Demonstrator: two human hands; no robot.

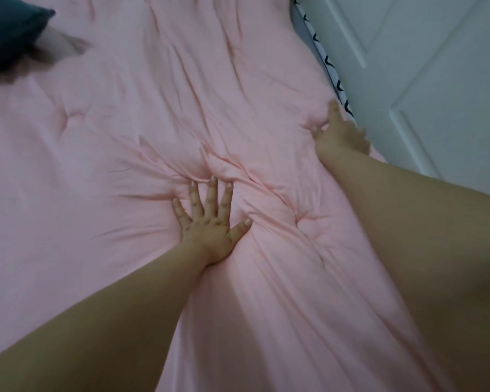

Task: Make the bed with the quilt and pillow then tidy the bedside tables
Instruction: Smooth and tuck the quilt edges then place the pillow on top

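A pink quilt (125,142) covers the whole bed, creased in long folds through the middle. My left hand (210,222) lies flat on it with fingers spread, pressing into a bunch of wrinkles. My right hand (341,134) is blurred and rests palm down near the quilt's right edge, fingers extended toward the wall side. A dark teal pillow (9,32) lies at the top left corner on the quilt.
A white panelled door or wardrobe front (425,69) stands close along the bed's right side. A strip of white sheet with black marks (330,63) shows between the quilt edge and that panel.
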